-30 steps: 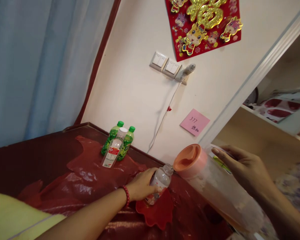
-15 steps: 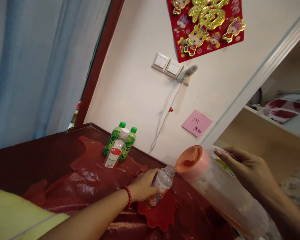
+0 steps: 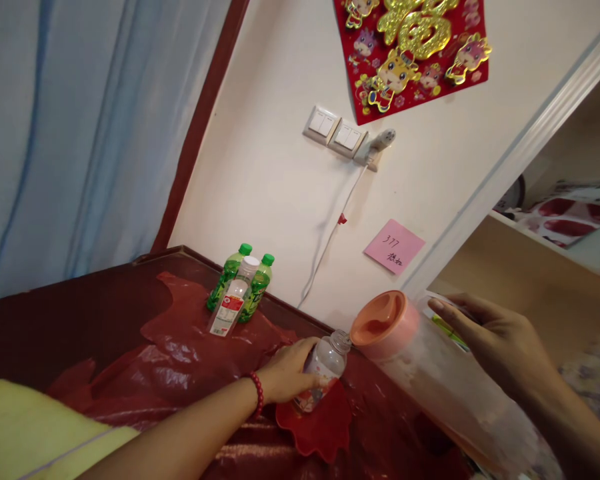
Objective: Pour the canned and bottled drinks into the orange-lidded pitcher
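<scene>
My left hand (image 3: pixel 287 373), with a red bead bracelet at the wrist, is wrapped round a clear open bottle (image 3: pixel 330 360) with an orange-and-white label. The bottle leans right over a red scalloped mat (image 3: pixel 325 427). On the right, my right hand (image 3: pixel 485 333) grips the handle side of a large translucent pitcher (image 3: pixel 450 387). The pitcher is tilted to the left, and its orange lid (image 3: pixel 384 323) touches or nearly touches the bottle's mouth. Whether liquid is flowing between them is too small to tell.
A clear white-capped bottle (image 3: pixel 230 303) stands before two green-capped bottles (image 3: pixel 260 283) on red plastic sheeting (image 3: pixel 175 353). A white cord (image 3: pixel 325 250) hangs down the wall behind. Shelves (image 3: pixel 530 267) are at the right, a blue curtain (image 3: pixel 90 133) at the left.
The blue curtain at the left has shifted and its folds hang differently. Both hands, the bottle and the pitcher look unmoved.
</scene>
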### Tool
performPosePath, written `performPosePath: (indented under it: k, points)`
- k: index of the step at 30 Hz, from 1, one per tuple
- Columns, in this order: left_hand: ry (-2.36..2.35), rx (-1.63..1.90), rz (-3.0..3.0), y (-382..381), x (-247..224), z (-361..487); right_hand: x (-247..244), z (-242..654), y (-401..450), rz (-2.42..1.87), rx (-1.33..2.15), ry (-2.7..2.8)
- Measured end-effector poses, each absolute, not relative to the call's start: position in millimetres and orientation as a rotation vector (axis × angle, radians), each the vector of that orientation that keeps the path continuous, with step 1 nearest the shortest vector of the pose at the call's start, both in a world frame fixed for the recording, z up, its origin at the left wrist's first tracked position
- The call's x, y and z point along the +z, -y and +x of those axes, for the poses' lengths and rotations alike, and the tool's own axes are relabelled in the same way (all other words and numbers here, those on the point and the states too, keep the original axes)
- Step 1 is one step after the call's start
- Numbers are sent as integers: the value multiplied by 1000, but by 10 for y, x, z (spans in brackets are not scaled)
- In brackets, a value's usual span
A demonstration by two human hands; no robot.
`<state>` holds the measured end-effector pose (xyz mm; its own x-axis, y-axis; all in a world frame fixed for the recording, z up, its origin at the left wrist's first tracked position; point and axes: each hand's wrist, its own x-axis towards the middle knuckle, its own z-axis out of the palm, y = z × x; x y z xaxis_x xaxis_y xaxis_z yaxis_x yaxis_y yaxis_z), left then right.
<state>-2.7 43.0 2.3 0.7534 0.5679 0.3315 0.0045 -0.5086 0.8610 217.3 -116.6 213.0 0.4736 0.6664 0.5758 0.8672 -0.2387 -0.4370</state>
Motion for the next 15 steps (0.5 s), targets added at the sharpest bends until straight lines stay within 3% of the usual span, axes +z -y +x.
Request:
performPosePath:
  k: [15]
  points:
    - [-422,750,2019,-432,29,-27,2143,2134,1171,-2002,-318,1273]
